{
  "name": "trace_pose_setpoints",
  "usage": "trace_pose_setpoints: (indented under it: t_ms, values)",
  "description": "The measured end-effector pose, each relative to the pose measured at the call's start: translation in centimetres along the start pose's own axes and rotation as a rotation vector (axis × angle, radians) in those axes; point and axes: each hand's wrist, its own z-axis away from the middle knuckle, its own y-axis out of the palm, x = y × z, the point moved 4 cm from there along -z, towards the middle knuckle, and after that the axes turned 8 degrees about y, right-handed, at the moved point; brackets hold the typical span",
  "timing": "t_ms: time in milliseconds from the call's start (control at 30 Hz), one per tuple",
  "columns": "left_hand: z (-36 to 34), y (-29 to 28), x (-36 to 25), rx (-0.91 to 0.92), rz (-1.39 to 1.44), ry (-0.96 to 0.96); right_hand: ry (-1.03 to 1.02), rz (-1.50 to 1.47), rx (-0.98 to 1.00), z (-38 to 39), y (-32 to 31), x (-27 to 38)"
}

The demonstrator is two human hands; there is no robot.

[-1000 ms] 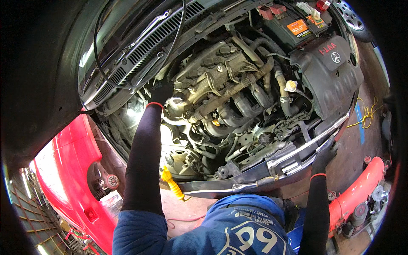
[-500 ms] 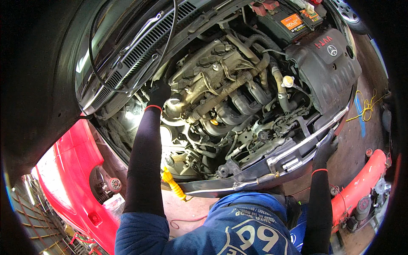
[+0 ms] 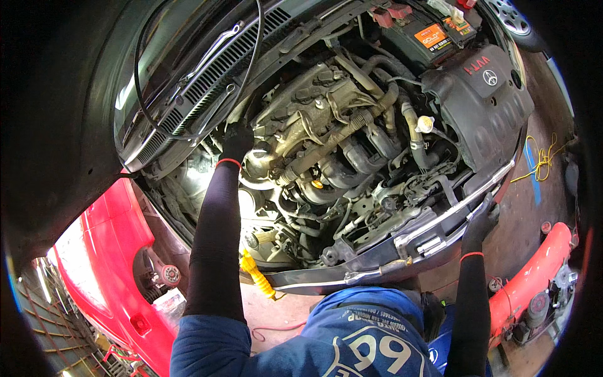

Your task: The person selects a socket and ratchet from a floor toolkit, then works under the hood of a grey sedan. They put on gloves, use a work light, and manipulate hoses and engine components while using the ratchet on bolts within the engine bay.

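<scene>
My left hand, in a black glove, reaches into the engine bay beside the left end of the dirty engine; its fingers are mostly hidden. My right hand, also gloved, grips the front edge of the bay at the right. Long wrenches and a black cable lie by the cowl grille. A yellow work lamp hangs at the front edge below the glare.
The raised hood fills the left. A battery and dark engine cover are at upper right. Red car body, a detached red bumper and yellow cord lie around the car.
The view has shifted slightly to the right, so the car appears a little left of where it was. Both hands keep their places, the left moving only slightly.
</scene>
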Motion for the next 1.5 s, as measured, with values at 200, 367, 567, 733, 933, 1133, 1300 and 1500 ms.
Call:
trace_pose_setpoints:
  t_ms: [200,367,567,733,933,1133,1300,1500]
  values:
    - [0.4,-1.9,-0.9,0.084,0.099,-0.018,-0.04,-0.009,-0.029,0.0,0.2,-0.1]
    - [0.0,-2.1,-1.4,0.248,-0.064,0.016,-0.015,-0.032,-0.009,-0.5,0.4,-1.0]
    - [-0.1,-1.0,-0.5,0.239,0.014,-0.081,0.007,0.008,0.009,-0.3,0.2,-0.5]
    - [0.0,-0.6,-0.2,0.143,-0.052,-0.044,-0.032,-0.011,-0.054,-0.1,0.2,-0.3]
    - [0.4,-0.6,-0.9,0.064,-0.076,-0.105,0.006,-0.076,0.008,0.0,0.2,0.0]
    - [1.3,-0.9,-1.0,-0.066,0.01,-0.08,-0.002,-0.001,-0.019,-0.9,0.5,-1.5]
    - [1.7,0.4,-1.5,-0.131,0.527,-0.246,-0.015,-0.28,0.161,-4.4,0.5,-7.4]
    - [3.0,0.8,-2.3,-0.232,0.326,-0.306,-0.912,0.18,-0.14,0.2,-2.6,8.6]
